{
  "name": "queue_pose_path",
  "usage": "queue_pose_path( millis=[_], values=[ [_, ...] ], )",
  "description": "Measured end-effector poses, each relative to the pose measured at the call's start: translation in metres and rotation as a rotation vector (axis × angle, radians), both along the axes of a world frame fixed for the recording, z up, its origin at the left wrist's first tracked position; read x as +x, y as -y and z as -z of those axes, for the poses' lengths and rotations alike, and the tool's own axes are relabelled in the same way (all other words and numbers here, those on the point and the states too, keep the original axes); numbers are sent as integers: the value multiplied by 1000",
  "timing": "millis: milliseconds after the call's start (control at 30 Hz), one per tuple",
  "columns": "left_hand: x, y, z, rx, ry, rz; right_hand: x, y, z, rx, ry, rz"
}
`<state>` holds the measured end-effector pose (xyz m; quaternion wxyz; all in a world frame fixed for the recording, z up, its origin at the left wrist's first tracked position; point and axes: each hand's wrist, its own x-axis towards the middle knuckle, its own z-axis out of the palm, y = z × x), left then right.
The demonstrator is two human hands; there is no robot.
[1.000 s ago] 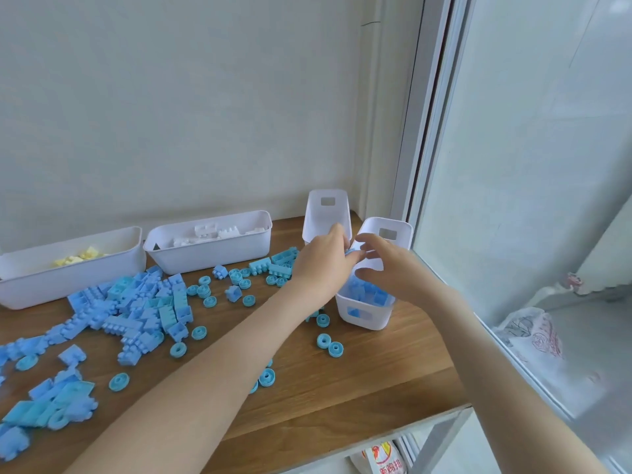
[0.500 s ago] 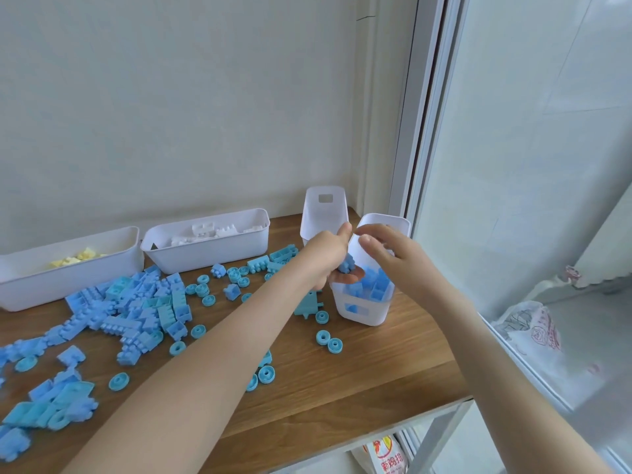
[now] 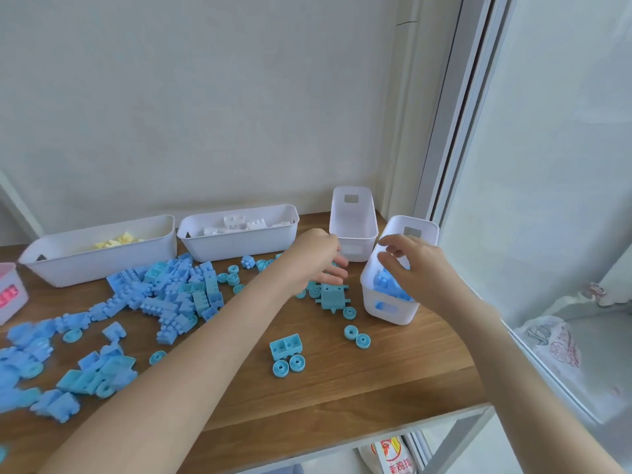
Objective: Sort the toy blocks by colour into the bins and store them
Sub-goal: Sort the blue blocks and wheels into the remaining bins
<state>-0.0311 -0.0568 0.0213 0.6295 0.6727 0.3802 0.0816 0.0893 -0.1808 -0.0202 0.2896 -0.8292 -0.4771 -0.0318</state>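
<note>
Head camera caught my left hand (image 3: pixel 313 263) hovering, fingers loosely spread, over a teal block (image 3: pixel 331 297) on the table (image 3: pixel 342 388), my right hand (image 3: pixel 420 268) relaxed and empty above the blue-filled bin (image 3: pixel 386 311).

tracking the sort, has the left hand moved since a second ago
Yes. The left hand has drawn left, off the blue-block bin, and is now over loose pieces.

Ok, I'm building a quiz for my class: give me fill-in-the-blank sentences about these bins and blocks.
1. The right hand is above the front small bin, which holds ___ blocks.
2. The leftmost long bin holds ___ blocks.
3. The other long bin holds ___ blocks.
4. The small bin by the wall is ___.
Missing words: blue, yellow, white, empty.
</note>
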Motion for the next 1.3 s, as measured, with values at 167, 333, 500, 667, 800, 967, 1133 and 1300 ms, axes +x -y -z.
queue_pose_path(
  millis=[167,333,500,667,800,967,1133,1300],
  values=[
    [-65,-38,3,52,74,-144,-29,-26,-12,34,-12,-141],
    [-144,-75,11,142,-32,-244,-68,-66,-14,-57,-72,-322],
    [-210,-96,8,262,-97,-302,-98,-106,-9,-154,-81,-468],
    [-265,-116,24,432,-269,-259,-126,-142,1,-227,-188,-565],
    [-294,-121,35,498,-311,-253,-130,-159,19,-303,-125,-515],
    [-321,-122,42,566,-317,-240,-156,-169,25,-307,-96,-608],
    [-351,-122,53,873,-574,-179,-199,-174,22,-325,-98,-809],
    [-372,-116,71,905,-671,-251,-246,-173,18,-310,-54,-1053]
  ],
)
